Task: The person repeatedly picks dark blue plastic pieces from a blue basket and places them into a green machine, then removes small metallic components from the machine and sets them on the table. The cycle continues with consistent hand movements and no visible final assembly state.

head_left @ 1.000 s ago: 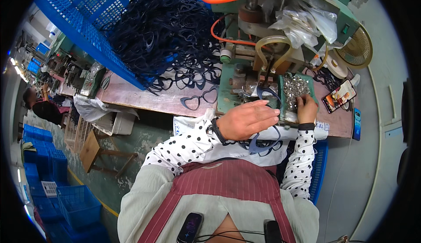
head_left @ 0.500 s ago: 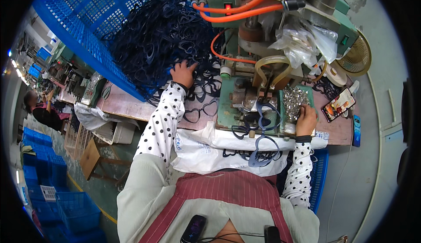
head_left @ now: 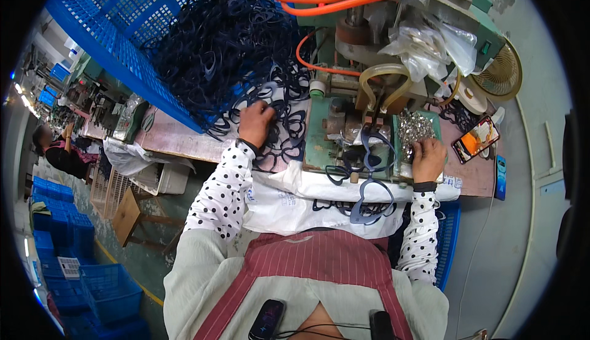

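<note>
My left hand (head_left: 256, 123) is over dark blue eyeglass frames (head_left: 289, 128) spread on the table by the basket's mouth. Its fingers are curled down; whatever they grip is hidden. My right hand (head_left: 428, 159) has its fingertips pinched together at a heap of small shiny metal pieces (head_left: 415, 126) on the machine's right side. Anything between those fingertips is too small to make out. Between my hands stands a green press machine (head_left: 316, 146). Heart-shaped blue eyeglass frames (head_left: 367, 191) hang at its front.
A big blue basket (head_left: 123, 63) lies tipped on its side, full of dark frames. Orange hoses (head_left: 344, 9) cross the machine's top. A phone (head_left: 476, 139) and a fan (head_left: 501, 73) are at the right. White sacking (head_left: 276, 208) hangs over the table's front edge.
My left hand has drawn back slightly toward me, its spread fingers now curled, and more frames lie on the table beside it. My right hand has shifted slightly, staying at the metal pieces.
</note>
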`<state>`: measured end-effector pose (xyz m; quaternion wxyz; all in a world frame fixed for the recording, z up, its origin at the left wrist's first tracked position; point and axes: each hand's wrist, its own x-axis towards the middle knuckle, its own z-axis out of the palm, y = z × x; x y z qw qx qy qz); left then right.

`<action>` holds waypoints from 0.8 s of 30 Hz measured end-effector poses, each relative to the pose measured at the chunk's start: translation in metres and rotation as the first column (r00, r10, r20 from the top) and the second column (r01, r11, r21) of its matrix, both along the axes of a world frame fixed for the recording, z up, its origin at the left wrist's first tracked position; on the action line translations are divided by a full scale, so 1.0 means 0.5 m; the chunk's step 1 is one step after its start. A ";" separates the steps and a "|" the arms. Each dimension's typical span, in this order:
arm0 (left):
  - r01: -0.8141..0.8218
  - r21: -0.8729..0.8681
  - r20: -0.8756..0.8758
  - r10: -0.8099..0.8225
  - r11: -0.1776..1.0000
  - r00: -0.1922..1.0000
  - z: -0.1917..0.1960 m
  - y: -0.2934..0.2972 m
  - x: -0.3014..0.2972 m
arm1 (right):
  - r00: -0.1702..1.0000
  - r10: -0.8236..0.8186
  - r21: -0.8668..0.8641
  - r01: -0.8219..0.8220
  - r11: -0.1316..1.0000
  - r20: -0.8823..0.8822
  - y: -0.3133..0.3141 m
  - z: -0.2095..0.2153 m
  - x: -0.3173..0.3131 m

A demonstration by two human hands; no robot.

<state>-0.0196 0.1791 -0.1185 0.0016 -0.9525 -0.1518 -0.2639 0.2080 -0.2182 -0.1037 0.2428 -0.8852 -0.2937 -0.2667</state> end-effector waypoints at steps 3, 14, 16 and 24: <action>-0.173 0.015 0.184 0.167 0.985 0.969 0.063 -0.028 -0.021 | 0.994 -0.016 0.040 0.012 0.999 0.106 0.006 0.004 -0.003; 0.003 -0.292 0.100 0.027 0.957 0.995 -0.026 -0.165 -0.096 | 0.944 -0.008 0.327 0.122 0.937 -0.329 -0.023 -0.017 0.041; -0.038 -0.233 -0.002 0.039 0.972 0.999 -0.040 -0.134 -0.061 | 0.957 -0.054 0.330 0.150 0.932 -0.284 -0.025 -0.026 0.045; 0.012 -0.205 -0.022 -0.017 0.979 1.000 0.022 -0.086 -0.002 | 0.918 0.040 0.393 0.130 0.910 -0.395 -0.013 -0.014 0.041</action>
